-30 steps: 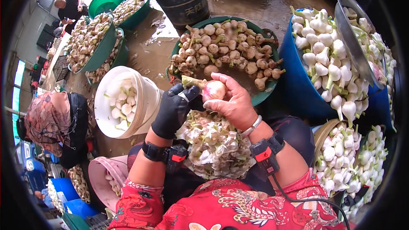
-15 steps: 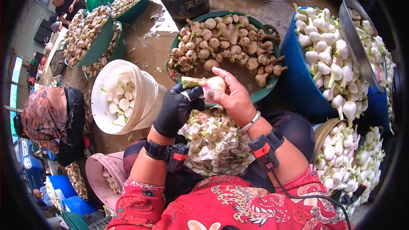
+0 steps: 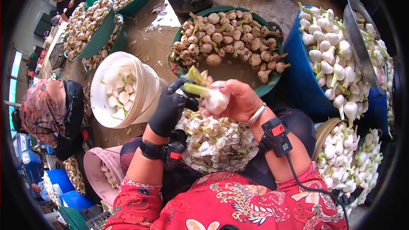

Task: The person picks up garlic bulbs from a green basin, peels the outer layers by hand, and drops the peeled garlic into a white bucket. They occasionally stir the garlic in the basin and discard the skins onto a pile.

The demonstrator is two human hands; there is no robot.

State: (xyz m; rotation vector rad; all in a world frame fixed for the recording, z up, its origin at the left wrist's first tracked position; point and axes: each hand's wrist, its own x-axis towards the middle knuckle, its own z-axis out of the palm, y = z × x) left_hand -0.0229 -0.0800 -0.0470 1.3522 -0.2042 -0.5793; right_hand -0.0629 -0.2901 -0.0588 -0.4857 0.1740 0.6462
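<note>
A garlic bulb with whitish-pink skin and a green stem is up in front of me, over a heap of peelings. My right hand, bare, is closed round the bulb from the right side. My left hand wears a black glove with a white band on a finger. Its fingers are closed at the stem end; their exact grip is partly hidden. A loose strip of stem and outer skin sticks up behind the bulb. Below both hands the garlic peelings lie piled in my lap.
Ahead stands a green tub of unpeeled garlic. At left are a white bucket with clean bulbs and a pink bucket. A blue barrel heaped with white garlic stands right. Another person bends at the far left.
The bulb has turned and come slightly lower, showing a whiter surface. A strip of stem and skin now stands apart from it. My right hand has rolled round it and moved right.
</note>
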